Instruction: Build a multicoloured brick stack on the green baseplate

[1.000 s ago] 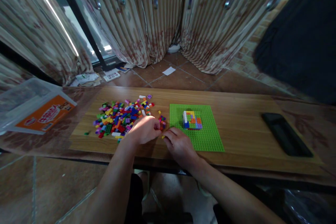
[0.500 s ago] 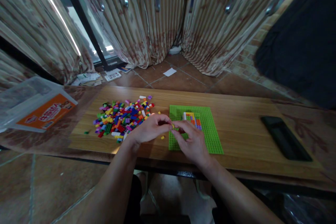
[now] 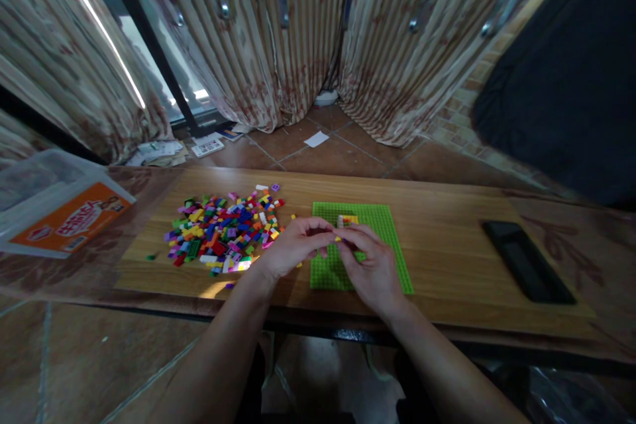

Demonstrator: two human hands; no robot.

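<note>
My left hand and my right hand meet above the green studded baseplate, fingertips almost touching. Between them is a small yellow toy brick, pinched by the thumb and fingers of both hands; its exact shape is too small to tell. Behind my right fingers, a low build of white, yellow and orange bricks sits on the baseplate, mostly hidden by that hand. To the left of my left hand lies a loose pile of mixed coloured bricks.
A clear plastic tub with an orange label stands at the table's left end. A dark phone-like slab lies on the right of the wooden board. One purple brick is near the front edge. Papers lie on the floor beyond.
Both hands have moved slightly right over the baseplate with the yellow brick still between them. My right hand now covers more of the build. The whole view has shifted a little.
</note>
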